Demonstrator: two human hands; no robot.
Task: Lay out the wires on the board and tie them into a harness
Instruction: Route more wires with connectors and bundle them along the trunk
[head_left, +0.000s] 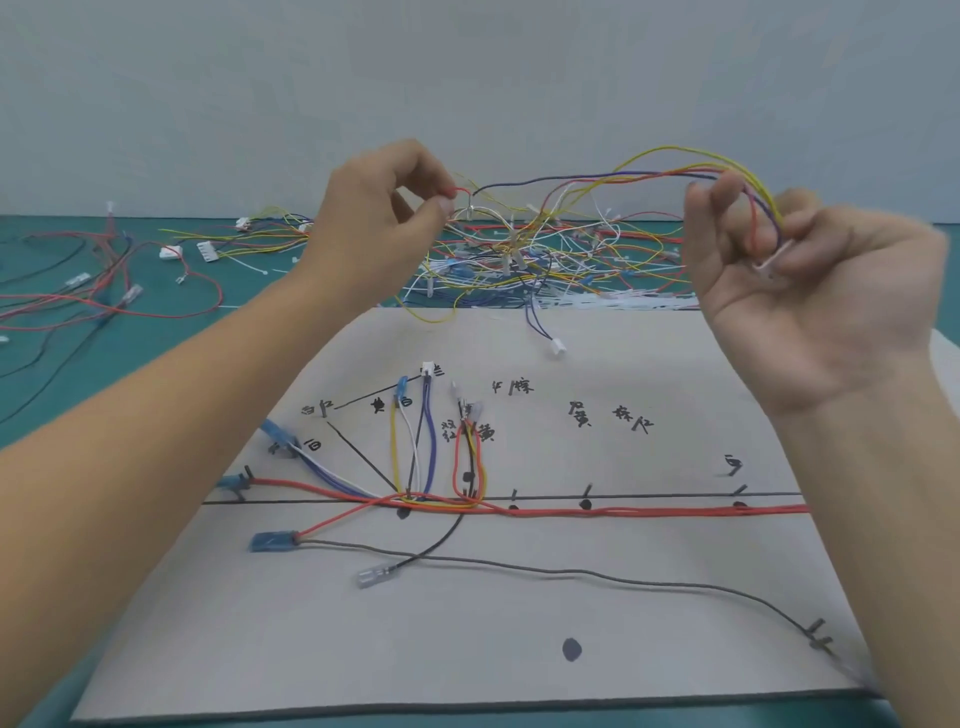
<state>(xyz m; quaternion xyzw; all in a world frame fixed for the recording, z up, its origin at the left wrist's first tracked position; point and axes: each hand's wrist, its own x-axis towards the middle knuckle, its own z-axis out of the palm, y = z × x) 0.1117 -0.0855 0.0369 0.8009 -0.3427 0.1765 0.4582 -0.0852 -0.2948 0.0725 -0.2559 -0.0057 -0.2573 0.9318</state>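
A tan board (519, 613) with pegs, black lines and handwritten marks lies in front of me. Red, blue, yellow, white and black wires (623, 512) run along its lines. Both hands are raised above the board's far edge. My left hand (374, 228) pinches the end of a red wire (457, 191) between thumb and forefinger. My right hand (810, 291) holds a white connector (771, 260) with a bundle of yellow, red, purple and orange wires (675, 174) arching leftward between the hands.
A tangled heap of loose wires and white cable ties (545, 254) lies on the green mat behind the board. More red and black wires with connectors (104, 291) are spread at the far left. A small white plug (557, 347) hangs over the board's far edge.
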